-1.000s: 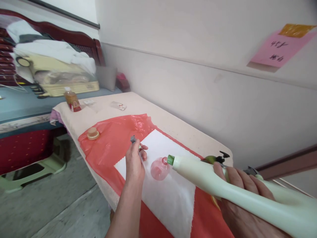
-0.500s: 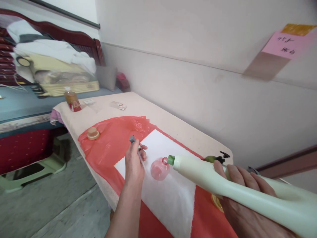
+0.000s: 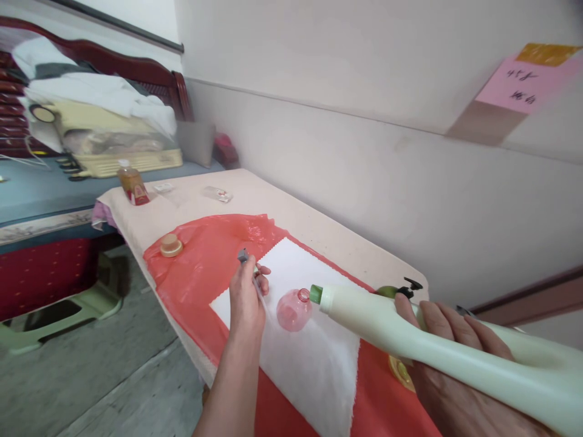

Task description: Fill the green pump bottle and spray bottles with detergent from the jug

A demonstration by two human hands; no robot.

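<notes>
Table (image 3: 291,209) with a beige cover runs along the wall, and most of its near end lies under a red plastic sheet (image 3: 200,261); a white cloth (image 3: 314,358) is spread on top of that sheet. Your right hand (image 3: 449,358) is wrapped around the body of a large pale green bottle (image 3: 410,340), tipped almost level, its green neck pointing at the mouth of a small pink round bottle (image 3: 294,309) and sitting just beside it. That pink bottle rests on the white cloth, between your two hands. Your left hand (image 3: 246,300) is closed on a thin grey tool (image 3: 248,262), tip up, just left of the pink bottle. Farther off: a brown-liquid bottle (image 3: 132,182) at the table's far end, and a tan round cap (image 3: 171,245) on the red sheet.
</notes>
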